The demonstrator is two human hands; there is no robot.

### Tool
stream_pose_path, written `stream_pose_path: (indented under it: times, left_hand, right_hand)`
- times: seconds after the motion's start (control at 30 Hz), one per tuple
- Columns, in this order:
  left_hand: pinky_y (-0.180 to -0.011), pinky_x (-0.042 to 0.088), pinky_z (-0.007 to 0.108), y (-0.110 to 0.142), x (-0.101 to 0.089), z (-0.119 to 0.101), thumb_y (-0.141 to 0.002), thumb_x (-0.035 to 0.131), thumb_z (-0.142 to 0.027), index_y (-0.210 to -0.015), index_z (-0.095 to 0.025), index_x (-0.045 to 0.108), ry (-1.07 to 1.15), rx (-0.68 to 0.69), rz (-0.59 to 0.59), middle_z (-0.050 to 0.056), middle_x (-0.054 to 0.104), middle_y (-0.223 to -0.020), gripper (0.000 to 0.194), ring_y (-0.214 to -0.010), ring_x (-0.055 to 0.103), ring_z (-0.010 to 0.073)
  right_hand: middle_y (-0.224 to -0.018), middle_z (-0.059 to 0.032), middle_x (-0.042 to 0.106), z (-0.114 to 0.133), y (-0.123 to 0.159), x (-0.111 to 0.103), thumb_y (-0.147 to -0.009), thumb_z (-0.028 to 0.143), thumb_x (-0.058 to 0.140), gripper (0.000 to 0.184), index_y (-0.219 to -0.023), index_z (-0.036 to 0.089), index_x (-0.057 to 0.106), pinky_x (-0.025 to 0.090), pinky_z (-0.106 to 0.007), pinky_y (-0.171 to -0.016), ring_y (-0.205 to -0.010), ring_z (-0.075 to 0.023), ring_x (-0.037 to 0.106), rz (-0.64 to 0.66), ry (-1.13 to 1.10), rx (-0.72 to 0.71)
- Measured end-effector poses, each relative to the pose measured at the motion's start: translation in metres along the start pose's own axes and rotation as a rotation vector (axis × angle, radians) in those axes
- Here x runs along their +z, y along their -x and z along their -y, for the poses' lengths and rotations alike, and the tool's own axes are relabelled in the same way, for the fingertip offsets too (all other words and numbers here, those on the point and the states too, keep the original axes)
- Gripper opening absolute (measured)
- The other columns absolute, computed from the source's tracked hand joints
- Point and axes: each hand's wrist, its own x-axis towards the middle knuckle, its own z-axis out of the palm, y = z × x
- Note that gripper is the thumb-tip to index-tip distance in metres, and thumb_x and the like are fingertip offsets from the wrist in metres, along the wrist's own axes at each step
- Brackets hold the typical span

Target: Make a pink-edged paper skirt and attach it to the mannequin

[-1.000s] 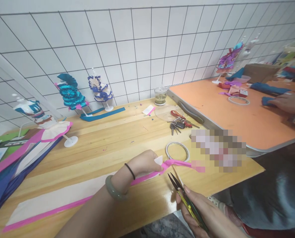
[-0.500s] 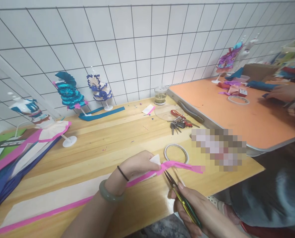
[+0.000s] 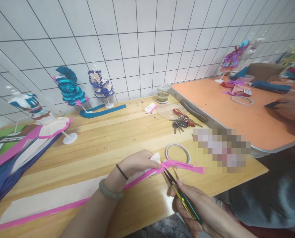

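My left hand (image 3: 141, 163) pinches the right end of a long white crepe paper strip (image 3: 53, 195) that has a pink band along its near edge. Past the fingers a loose pink paper tail (image 3: 184, 165) runs to the right. My right hand (image 3: 189, 201) is closed around thread snips (image 3: 183, 196) with green and yellow handles. Their dark blades point up and left, with the tips at the pink paper by my left fingertips. Whether the blades touch the paper I cannot tell. A roll of tape (image 3: 166, 152) lies just behind the pink tail.
Small mannequins in paper dresses (image 3: 71, 87) stand along the wall. Stacked coloured paper (image 3: 25, 162) lies at left. Keys (image 3: 180, 124), a lidded glass cup (image 3: 163, 94) and a blurred-out item (image 3: 219, 148) are farther right. Another person's hand (image 3: 290, 105) is over the orange table (image 3: 261, 129).
The view has shifted slightly, so the background sits a little differently. Both hands keep nearly the same place at the pink paper. The other person's hand has moved a little.
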Motion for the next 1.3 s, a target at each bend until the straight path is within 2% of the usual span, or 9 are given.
stream_pose_path:
  times: [0.27, 0.43, 0.7, 0.9, 1.13, 1.3]
  left_hand:
    - [-0.053, 0.034, 0.023, 0.000, 0.000, 0.002, -0.065, 0.062, -0.032, -0.065, -0.012, 0.060, 0.098, 0.000, 0.040, 0.000, 0.057, -0.061, 0.020, -0.055, 0.046, 0.0110]
    - [-0.052, 0.033, 0.023, 0.000, -0.002, 0.003, -0.066, 0.061, -0.030, -0.064, -0.012, 0.059, 0.152, 0.050, 0.060, -0.001, 0.058, -0.061, 0.018, -0.055, 0.047, 0.0107]
    - [-0.053, 0.034, 0.022, 0.001, -0.003, 0.001, -0.065, 0.061, -0.027, -0.064, -0.012, 0.062, 0.193, 0.046, 0.081, 0.000, 0.060, -0.061, 0.015, -0.057, 0.049, 0.0109]
    - [-0.057, 0.036, 0.022, 0.002, -0.005, 0.001, -0.066, 0.061, -0.026, -0.068, -0.012, 0.064, 0.255, 0.052, 0.102, -0.001, 0.060, -0.064, 0.014, -0.059, 0.049, 0.0106]
    - [-0.058, 0.038, 0.024, 0.002, -0.007, 0.003, -0.066, 0.063, -0.027, -0.069, -0.012, 0.063, 0.252, 0.033, 0.087, 0.001, 0.063, -0.067, 0.015, -0.060, 0.052, 0.0115]
    - [-0.060, 0.040, 0.024, 0.002, -0.006, 0.000, -0.066, 0.063, -0.025, -0.070, -0.012, 0.064, 0.310, 0.038, 0.144, 0.000, 0.062, -0.064, 0.014, -0.058, 0.052, 0.0114]
  right_hand:
    - [-0.045, 0.0085, 0.041, 0.011, -0.006, 0.009, -0.083, 0.055, 0.043, 0.038, -0.083, 0.018, 0.047, 0.042, -0.018, -0.029, -0.028, -0.0023, 0.026, 0.036, -0.021, -0.038]
    - [-0.043, 0.0089, 0.039, 0.009, -0.006, 0.009, -0.084, 0.055, 0.042, 0.038, -0.082, 0.018, 0.047, 0.042, -0.017, -0.029, -0.028, -0.0025, 0.026, 0.041, -0.026, -0.037]
    - [-0.044, 0.0087, 0.039, 0.013, -0.010, 0.009, -0.088, 0.054, 0.035, 0.037, -0.084, 0.018, 0.046, 0.041, -0.017, -0.029, -0.029, -0.0030, 0.025, 0.064, -0.042, -0.054]
    - [-0.047, 0.0085, 0.039, 0.011, -0.013, 0.008, -0.087, 0.053, 0.038, 0.036, -0.084, 0.019, 0.047, 0.042, -0.017, -0.030, -0.030, -0.0026, 0.025, 0.088, -0.051, -0.060]
    - [-0.046, 0.0084, 0.040, 0.011, -0.016, 0.010, -0.089, 0.052, 0.033, 0.037, -0.085, 0.018, 0.047, 0.042, -0.017, -0.029, -0.029, -0.0025, 0.025, 0.101, -0.086, -0.017]
    - [-0.044, 0.0089, 0.038, 0.012, -0.020, 0.011, -0.089, 0.054, 0.032, 0.039, -0.084, 0.018, 0.047, 0.041, -0.017, -0.029, -0.028, -0.0031, 0.025, 0.110, -0.106, -0.054]
